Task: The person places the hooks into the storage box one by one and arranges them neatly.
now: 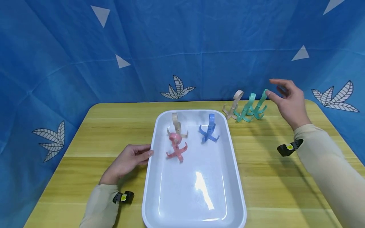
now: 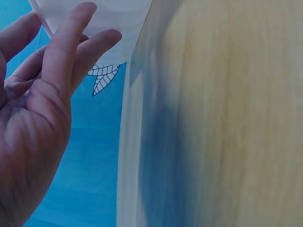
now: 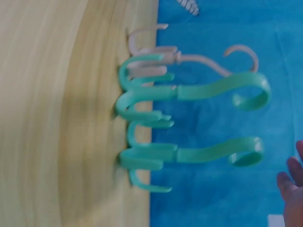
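A white tray (image 1: 199, 190) lies on the table, and my left hand (image 1: 129, 161) holds its left rim, thumb at the edge and fingers against the outer wall. Inside it stand a beige four-pronged hook (image 1: 177, 126), a pink one (image 1: 177, 151) and a blue one (image 1: 210, 129). Beyond the tray's far right corner are a pale pinkish hook (image 1: 234, 103) and two green hooks (image 3: 199, 92), prongs down on the wood. My right hand (image 1: 292, 99) hovers beside the rightmost green hook (image 3: 203, 153), fingers spread apart; the right wrist view shows a gap between them.
The wooden table (image 1: 114, 126) reaches back to a blue patterned cloth (image 1: 222, 38) hanging behind it and at both sides. Black bands circle the left wrist (image 1: 124, 197) and the right wrist (image 1: 289, 147).
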The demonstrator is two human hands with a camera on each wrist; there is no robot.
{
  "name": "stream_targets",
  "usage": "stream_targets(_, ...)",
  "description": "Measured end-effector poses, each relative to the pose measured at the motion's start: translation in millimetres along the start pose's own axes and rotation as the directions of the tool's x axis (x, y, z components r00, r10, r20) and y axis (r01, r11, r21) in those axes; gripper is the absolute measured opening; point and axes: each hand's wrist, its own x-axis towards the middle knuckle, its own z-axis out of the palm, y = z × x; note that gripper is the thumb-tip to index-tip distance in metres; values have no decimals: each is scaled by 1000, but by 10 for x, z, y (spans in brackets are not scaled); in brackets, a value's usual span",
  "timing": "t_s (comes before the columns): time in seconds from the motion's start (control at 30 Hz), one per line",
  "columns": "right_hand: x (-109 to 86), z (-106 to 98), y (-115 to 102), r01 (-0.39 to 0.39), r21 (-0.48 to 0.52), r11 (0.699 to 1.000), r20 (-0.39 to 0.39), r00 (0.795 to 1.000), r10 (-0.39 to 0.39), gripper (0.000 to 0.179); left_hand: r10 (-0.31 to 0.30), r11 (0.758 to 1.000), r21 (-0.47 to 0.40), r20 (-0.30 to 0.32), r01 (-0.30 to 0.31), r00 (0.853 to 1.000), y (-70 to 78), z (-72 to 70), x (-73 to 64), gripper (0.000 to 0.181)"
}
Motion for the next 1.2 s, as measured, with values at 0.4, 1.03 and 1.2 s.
stream_targets(0.4, 80, 1, 261, -157, 21, 987, 135, 979, 153, 65, 3, 1000, -14, -4, -3, 1000, -21, -15, 4, 47)
stream_targets(1.03, 101, 75, 392, -248, 24, 969, 58, 967, 246, 53, 7, 999, -46, 4, -7, 1000, -20, -21, 1, 48)
stream_targets(1.2, 104, 44, 381, -240, 17, 971, 49, 970, 239, 51, 6, 999, -51, 11, -5, 1000, -22, -20, 6, 47)
